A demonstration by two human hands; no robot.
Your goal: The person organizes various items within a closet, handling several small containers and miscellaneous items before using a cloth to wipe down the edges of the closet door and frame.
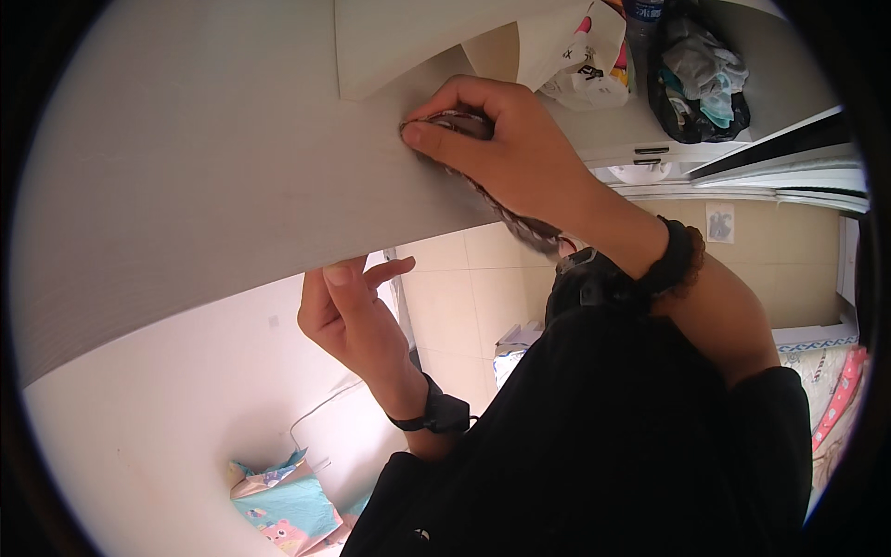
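My right hand (487,139), with a dark scrunchie at the wrist, pinches one end of a dark brown strip (518,219) with light, braided-looking trim. The strip hangs beneath the hand towards my dark clothing, partly hidden by the palm. Behind the pinching fingers spreads a pale grey panel (209,174). At the panel's lower edge is my left hand (355,306), wearing a black watch (445,412). Its thumb is bent near the edge and one finger sticks out to the side. The panel hides some fingertips, so whether they hold anything is unclear.
A printed plastic bag (592,76), a bottle (642,17) and a black bag of cloth items (703,83) stand on a white surface at upper right. Tiled floor (445,299) shows below. A patterned blue bag (289,505) lies at lower left, near a thin cable (320,404).
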